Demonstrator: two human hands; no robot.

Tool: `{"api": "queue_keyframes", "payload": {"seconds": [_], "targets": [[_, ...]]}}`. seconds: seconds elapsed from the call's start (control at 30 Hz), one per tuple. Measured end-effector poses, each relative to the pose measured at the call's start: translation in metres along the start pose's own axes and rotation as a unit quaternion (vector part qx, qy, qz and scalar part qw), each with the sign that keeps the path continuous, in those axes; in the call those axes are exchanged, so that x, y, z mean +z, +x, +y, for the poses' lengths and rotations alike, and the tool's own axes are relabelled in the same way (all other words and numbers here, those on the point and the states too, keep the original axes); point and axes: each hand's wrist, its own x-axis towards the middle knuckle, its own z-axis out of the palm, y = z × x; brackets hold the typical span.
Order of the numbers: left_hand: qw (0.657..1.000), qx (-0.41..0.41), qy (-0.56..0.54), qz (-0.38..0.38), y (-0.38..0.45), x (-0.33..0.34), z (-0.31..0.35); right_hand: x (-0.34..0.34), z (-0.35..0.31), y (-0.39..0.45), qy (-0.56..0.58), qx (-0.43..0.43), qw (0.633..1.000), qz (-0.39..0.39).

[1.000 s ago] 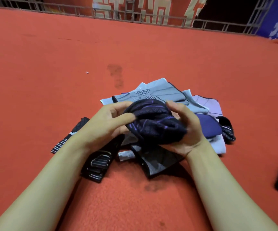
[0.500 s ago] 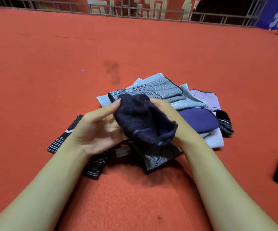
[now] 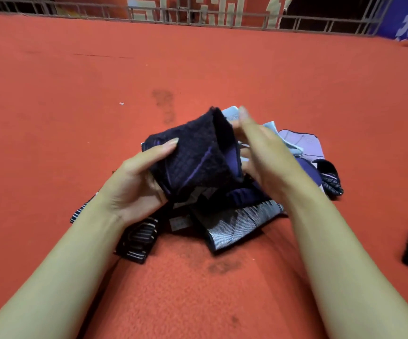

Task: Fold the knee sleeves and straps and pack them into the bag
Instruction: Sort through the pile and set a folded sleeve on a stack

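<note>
Left hand (image 3: 134,184) still grasps the dark sleeve (image 3: 195,152); right hand (image 3: 266,152) has released its grip, fingers straight.

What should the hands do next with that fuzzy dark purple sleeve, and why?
Probably bring the right hand back onto the dark purple knee sleeve and press its fold flat. Only the left hand grips it now; the right hand's fingers are straight beside its open end, which gapes and looks loosely bunched above the pile of sleeves and straps.
</note>
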Motion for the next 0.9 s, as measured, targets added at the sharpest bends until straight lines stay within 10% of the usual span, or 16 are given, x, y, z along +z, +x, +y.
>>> {"api": "queue_keyframes", "payload": {"seconds": [0.2, 0.5, 0.9], "targets": [[0.998, 0.031, 0.037, 0.036, -0.004, 0.000, 0.004, -0.025, -0.005, -0.013, -0.135, -0.079, 0.984, -0.088], [0.991, 0.038, 0.091, -0.088, -0.018, 0.023, 0.002, -0.019, 0.003, -0.007, -0.221, -0.117, 0.968, 0.005], [0.977, 0.171, 0.080, 0.104, -0.004, 0.022, 0.010, -0.032, 0.008, 0.001, -0.014, -0.019, 0.992, 0.125]]}}
